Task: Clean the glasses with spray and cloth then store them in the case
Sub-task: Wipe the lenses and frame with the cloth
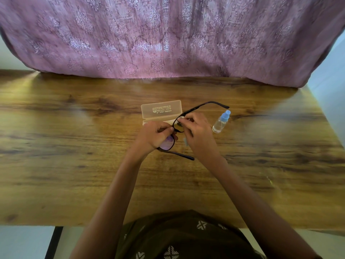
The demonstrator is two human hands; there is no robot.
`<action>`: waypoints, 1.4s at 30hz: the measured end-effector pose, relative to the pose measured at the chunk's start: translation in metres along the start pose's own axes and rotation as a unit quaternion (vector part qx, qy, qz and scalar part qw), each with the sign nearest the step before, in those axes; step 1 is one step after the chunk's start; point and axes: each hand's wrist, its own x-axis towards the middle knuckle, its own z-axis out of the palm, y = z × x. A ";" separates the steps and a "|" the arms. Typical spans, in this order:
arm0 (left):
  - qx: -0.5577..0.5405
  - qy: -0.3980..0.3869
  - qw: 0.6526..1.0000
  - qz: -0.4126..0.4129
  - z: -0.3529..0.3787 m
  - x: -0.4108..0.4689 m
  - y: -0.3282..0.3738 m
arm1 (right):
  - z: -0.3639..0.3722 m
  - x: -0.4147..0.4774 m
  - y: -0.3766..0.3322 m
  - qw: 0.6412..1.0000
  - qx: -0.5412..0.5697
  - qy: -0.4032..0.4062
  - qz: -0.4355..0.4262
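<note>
Dark-framed glasses (169, 143) with both temples unfolded are held above the table's middle. My left hand (154, 135) grips the frame near the bridge, over the nearer lens. My right hand (196, 131) pinches a small pale cloth (180, 119) against the farther lens; a bit of the cloth shows below my fingers. Just behind my hands lies a translucent peach case (161, 111), its lid raised. To the right stands a small clear spray bottle (221, 122) with a blue cap, leaning slightly.
The wooden table (74, 165) stretches wide on both sides. A pink patterned curtain (168, 38) hangs along the table's far edge. A dark table leg (54, 242) shows at the lower left.
</note>
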 end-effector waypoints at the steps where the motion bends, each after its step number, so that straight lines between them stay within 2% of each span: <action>1: 0.002 0.001 1.000 0.005 0.000 0.000 0.000 | 0.000 0.000 0.001 1.000 0.009 -0.001 -0.006; 5: 0.016 0.004 1.000 0.010 -0.004 0.002 -0.002 | -0.001 -0.002 0.003 0.998 0.045 -0.025 -0.045; 10: 0.014 0.003 1.000 0.002 -0.007 0.002 -0.001 | -0.006 -0.002 0.010 0.995 0.037 -0.058 -0.066; 14: 0.011 0.004 1.000 0.004 -0.006 0.000 -0.001 | -0.009 -0.002 0.010 0.995 0.025 -0.066 -0.065; 21: 0.045 0.002 0.999 0.010 -0.005 0.002 -0.003 | -0.007 0.000 0.000 0.995 0.069 -0.048 -0.046; 27: 0.023 0.008 1.000 0.010 -0.009 -0.001 0.001 | -0.009 0.001 0.002 0.993 0.099 -0.058 -0.018; 34: 0.049 0.017 0.999 0.011 -0.006 -0.001 0.002 | -0.005 0.001 -0.001 0.994 0.097 -0.041 -0.014; 42: 0.028 0.018 0.999 0.002 -0.012 -0.002 0.000 | -0.005 -0.002 0.004 0.995 0.083 -0.053 -0.033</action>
